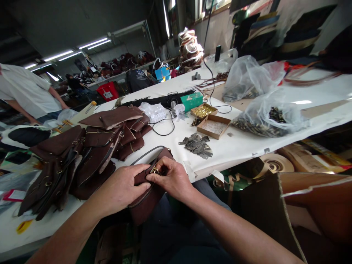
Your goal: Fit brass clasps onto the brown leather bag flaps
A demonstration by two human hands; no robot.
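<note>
A dark brown leather bag (145,207) with a zipper rests over my lap at the table's edge. My left hand (121,189) pinches a flap or strap of this bag between thumb and fingers. On its right, my right hand (172,176) closes thumb and fingers on a small brass-coloured buckle (154,171) at the bag's upper part. The fingers partly cover the buckle, so its exact fastening is hidden. A thin dark strap (145,149) arcs up behind my left hand.
Brown bags (96,146) are heaped on the left. Flat metal plates (196,145), a cardboard tray (213,126), a tray of gold pieces (203,110) and plastic bags of hardware (271,115) lie ahead. An open carton (280,198) stands right. A person in a white shirt (26,91) is at left.
</note>
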